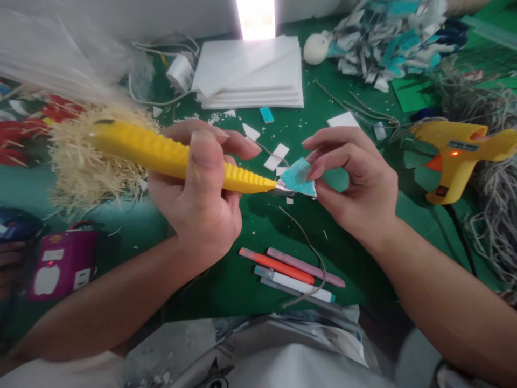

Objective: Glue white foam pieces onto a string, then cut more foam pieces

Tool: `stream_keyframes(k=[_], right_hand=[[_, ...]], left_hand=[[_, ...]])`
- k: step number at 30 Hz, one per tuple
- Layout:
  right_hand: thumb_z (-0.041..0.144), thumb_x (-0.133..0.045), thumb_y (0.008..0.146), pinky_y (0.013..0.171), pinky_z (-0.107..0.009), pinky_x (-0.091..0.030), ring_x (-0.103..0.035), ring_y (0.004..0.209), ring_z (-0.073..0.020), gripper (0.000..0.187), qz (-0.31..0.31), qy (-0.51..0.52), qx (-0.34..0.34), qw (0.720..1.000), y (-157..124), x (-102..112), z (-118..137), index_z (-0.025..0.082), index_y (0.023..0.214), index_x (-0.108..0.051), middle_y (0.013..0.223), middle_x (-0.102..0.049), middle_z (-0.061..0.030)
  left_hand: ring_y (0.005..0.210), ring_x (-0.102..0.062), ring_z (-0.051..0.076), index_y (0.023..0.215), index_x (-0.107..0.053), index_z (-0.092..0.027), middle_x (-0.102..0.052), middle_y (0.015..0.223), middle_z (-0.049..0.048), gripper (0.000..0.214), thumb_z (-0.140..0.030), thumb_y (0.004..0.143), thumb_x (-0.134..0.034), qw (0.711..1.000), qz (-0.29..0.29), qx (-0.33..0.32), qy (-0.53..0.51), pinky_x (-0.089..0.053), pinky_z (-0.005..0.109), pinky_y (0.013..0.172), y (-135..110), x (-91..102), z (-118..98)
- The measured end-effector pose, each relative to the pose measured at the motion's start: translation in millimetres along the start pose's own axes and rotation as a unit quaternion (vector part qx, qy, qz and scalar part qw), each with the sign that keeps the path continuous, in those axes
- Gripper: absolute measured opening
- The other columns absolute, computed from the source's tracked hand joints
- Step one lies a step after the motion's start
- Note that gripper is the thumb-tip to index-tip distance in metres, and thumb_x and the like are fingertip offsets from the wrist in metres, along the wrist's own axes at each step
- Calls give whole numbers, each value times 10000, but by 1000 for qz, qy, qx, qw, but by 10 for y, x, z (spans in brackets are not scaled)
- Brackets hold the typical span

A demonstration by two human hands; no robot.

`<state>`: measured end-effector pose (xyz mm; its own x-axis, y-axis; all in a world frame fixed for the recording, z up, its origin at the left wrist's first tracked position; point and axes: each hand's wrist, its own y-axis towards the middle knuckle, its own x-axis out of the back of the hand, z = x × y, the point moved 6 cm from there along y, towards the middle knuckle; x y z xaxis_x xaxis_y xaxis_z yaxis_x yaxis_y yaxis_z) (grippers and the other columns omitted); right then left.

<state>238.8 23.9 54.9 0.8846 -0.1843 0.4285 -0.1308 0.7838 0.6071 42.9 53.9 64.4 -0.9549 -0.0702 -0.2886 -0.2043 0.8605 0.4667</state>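
Observation:
My left hand (202,188) is closed around a yellow craft knife (157,156) with a ribbed handle, the thumb lying along its upper side. The knife's short metal blade (285,187) points right and meets the lower edge of a small blue foam piece (298,175). That piece, roughly triangular, is pinched between the thumb and fingers of my right hand (355,183). Both hands are raised over the green table (258,221). Small white offcuts (277,156) lie just beyond the blade.
White foam sheets (250,70) are stacked at the back under a bright lamp (256,19). A yellow glue gun (456,156), its red light lit, is at right. Several markers (291,267) lie in front, a straw bundle (92,156) and purple box (62,264) at left.

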Motion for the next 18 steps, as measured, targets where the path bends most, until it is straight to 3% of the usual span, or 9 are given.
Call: stream_keyframes(k=[3,6,10,15,16,18], right_hand=[[36,-666,802,762,-354,-613,-708,909,-181,247,-16,-4,-23,1000,5,23,-46,281,828,-680,967,-730,-5],[60,-699,821,651,-304,-561,-645,748,-146,213,-33,21,-64,997,-1,34,-107,272,832,-685,853,-710,23],[96,-781,811,663,-302,-574,-652,692,-140,189,-23,6,-111,993,-16,16,-159,268,814,-705,810,-746,36],[94,-738,843,738,-311,-624,-717,766,-151,167,-22,35,-139,989,-27,-8,-169,259,826,-749,861,-788,24],[96,-733,845,732,-309,-632,-725,768,-152,164,-29,54,-155,986,-31,-8,-182,257,832,-759,860,-788,21],[98,-727,849,703,-302,-648,-740,749,-152,163,-39,99,-192,976,-37,-10,-211,253,849,-776,848,-787,19]], left_hand=[[525,-631,68,782,-674,-234,-549,614,-81,276,-394,913,-856,999,1,9,-37,-524,169,433,9,20,45],[614,-665,87,804,-697,-248,-557,727,-48,245,-408,913,-848,998,10,2,-62,-394,165,327,-4,14,39],[723,-667,73,943,-763,-241,-620,882,-40,108,-333,923,-818,995,43,-51,-68,-450,114,368,-37,-17,-39],[703,-686,58,1082,-773,-252,-668,933,-33,135,-352,1044,-691,985,124,-117,-37,-503,100,434,-107,-38,-30],[674,-678,54,1085,-766,-263,-665,925,-33,148,-372,1056,-670,985,126,-114,-37,-507,109,428,-117,-13,2],[622,-658,57,972,-748,-273,-638,871,-43,195,-465,966,-787,994,77,-70,-43,-521,136,409,-112,113,113]])
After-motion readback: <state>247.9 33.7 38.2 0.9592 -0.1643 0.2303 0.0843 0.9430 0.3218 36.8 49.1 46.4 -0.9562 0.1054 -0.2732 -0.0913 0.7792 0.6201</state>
